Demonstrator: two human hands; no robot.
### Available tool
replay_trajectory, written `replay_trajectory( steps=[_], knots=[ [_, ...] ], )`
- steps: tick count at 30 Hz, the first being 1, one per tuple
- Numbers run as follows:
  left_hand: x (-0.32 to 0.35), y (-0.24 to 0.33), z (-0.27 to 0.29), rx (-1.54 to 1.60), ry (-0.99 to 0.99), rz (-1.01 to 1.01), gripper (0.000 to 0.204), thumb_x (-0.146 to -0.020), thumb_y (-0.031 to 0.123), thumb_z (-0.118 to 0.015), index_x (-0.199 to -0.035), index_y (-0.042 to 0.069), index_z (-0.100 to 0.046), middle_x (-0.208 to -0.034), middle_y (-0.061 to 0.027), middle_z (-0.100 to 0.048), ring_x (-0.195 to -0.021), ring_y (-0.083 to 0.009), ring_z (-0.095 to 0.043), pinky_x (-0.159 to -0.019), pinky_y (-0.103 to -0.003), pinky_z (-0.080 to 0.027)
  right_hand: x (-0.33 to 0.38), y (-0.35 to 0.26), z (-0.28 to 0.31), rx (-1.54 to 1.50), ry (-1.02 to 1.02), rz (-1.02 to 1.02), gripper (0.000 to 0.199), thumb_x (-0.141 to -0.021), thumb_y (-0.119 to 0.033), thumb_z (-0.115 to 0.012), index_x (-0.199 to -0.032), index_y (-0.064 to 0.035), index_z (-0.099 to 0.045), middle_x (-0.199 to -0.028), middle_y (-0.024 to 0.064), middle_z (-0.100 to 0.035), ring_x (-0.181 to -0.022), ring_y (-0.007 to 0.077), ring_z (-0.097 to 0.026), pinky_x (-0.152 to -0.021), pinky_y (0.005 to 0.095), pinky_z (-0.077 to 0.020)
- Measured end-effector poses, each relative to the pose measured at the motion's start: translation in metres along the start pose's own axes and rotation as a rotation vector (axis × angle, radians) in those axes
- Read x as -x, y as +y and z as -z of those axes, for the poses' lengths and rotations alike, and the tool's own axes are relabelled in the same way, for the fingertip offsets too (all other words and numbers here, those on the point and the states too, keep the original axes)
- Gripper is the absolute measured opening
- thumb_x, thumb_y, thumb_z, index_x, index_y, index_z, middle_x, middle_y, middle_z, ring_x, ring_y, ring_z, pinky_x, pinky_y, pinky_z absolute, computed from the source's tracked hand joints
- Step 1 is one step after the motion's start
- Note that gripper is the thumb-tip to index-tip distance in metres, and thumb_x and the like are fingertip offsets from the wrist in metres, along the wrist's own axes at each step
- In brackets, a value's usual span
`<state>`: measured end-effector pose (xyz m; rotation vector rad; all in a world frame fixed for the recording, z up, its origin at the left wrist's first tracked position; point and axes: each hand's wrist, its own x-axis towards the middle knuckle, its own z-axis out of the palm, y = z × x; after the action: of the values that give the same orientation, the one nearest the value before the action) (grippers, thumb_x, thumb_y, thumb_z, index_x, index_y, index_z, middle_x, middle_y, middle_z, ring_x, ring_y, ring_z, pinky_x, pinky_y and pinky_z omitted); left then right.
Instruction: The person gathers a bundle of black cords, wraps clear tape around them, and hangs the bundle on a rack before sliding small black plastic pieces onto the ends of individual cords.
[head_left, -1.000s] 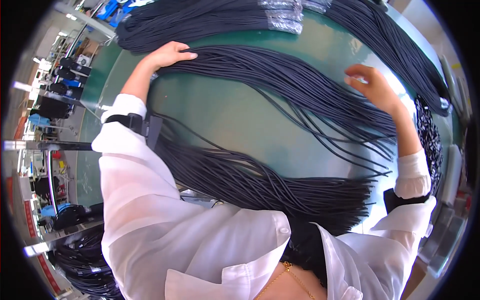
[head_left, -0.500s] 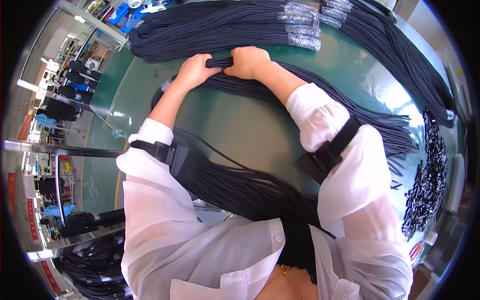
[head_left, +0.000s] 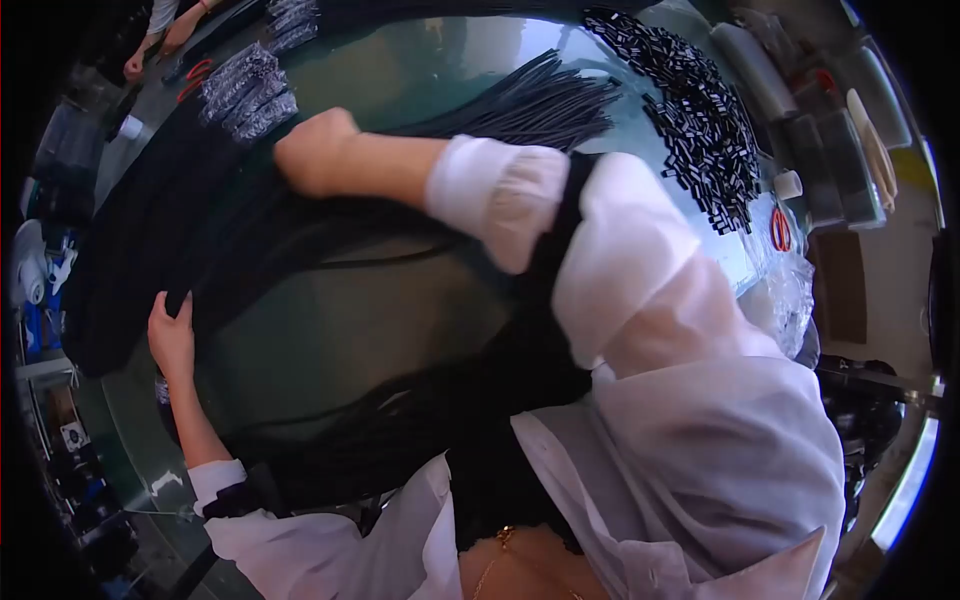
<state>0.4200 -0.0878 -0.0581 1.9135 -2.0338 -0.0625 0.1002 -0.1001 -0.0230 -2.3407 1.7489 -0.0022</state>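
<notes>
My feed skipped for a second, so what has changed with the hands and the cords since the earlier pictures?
Half a second ago both hands met on one bundle. Now they are apart: the right hand reaches across to the left over the black cords, and the left hand has dropped to the cords' near edge. Whether either grips is unclear. The view has swung right, showing a pile of small black pieces. The cords still lie on the green table.

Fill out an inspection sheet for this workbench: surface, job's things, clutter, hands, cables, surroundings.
Surface: green table, glossy, bare at the middle.
Job's things: long black cable bundle along the left.
Clutter: heap of small black parts, red-handled scissors, bagged pieces.
Hands: left hand flat at the bundle's edge; right hand reaching across onto the cables, grip hidden.
Cables: second sheaf fanned at the top.
Surroundings: another person's hands at the far edge.
</notes>
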Motion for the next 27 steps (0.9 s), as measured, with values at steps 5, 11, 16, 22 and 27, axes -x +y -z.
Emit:
replay_trajectory(
  steps=[5,11,16,22,27],
  knots=[
    [0.003,-0.003,0.006,-0.021,-0.037,0.006,0.049,-0.083,0.033,-0.062,-0.115,-0.004,-0.055,-0.11,-0.0247,-0.059,-0.104,-0.0372,-0.056,-0.087,-0.037,-0.044,0.063,0.075,0.01,0.121,0.09,-0.161,0.024,-0.076,-0.026,-0.059,-0.088,-0.0066,-0.068,-0.093,0.0163,-0.067,-0.09,0.0319,-0.065,-0.077,0.0409,-0.0515],
    [0.006,0.006,0.01,-0.078,0.031,-0.028,0.049,-0.083,0.032,-0.062,-0.113,-0.007,-0.055,-0.108,-0.0244,-0.06,-0.102,-0.0379,-0.057,-0.087,-0.036,-0.044,0.092,0.121,0.054,0.26,0.004,-0.253,0.026,-0.075,-0.026,-0.06,-0.09,-0.0061,-0.068,-0.089,0.0167,-0.067,-0.089,0.0306,-0.065,-0.082,0.0409,-0.0483],
    [0.007,0.014,0.013,0.012,-0.092,0.019,0.043,-0.081,0.029,-0.063,-0.109,-0.003,-0.057,-0.097,-0.0224,-0.063,-0.092,-0.0367,-0.06,-0.081,-0.037,-0.045,0.106,0.137,0.065,0.304,0.152,-0.264,0.024,-0.075,-0.025,-0.059,-0.089,-0.0076,-0.068,-0.085,0.0152,-0.067,-0.087,0.0288,-0.065,-0.08,0.0401,-0.0486],
    [0.009,0.007,0.011,0.07,0.006,-0.105,0.03,-0.081,0.022,-0.062,-0.097,-0.003,-0.058,-0.084,-0.0208,-0.063,-0.078,-0.0342,-0.06,-0.073,-0.035,-0.045,0.118,0.183,0.06,0.33,0.258,-0.298,0.02,-0.073,-0.025,-0.057,-0.07,-0.0094,-0.068,-0.071,0.0111,-0.067,-0.073,0.0302,-0.066,-0.08,0.0419,-0.0476],
    [0.009,0.015,0.015,0.027,0.014,-0.119,0.028,-0.081,0.02,-0.061,-0.095,-0.004,-0.057,-0.083,-0.0206,-0.063,-0.077,-0.033,-0.06,-0.072,-0.034,-0.045,0.154,0.207,0.058,0.355,0.66,0.153,0.021,-0.072,-0.026,-0.058,-0.077,-0.0092,-0.069,-0.076,0.0146,-0.067,-0.073,0.0306,-0.066,-0.07,0.0415,-0.0507]
  ],
)
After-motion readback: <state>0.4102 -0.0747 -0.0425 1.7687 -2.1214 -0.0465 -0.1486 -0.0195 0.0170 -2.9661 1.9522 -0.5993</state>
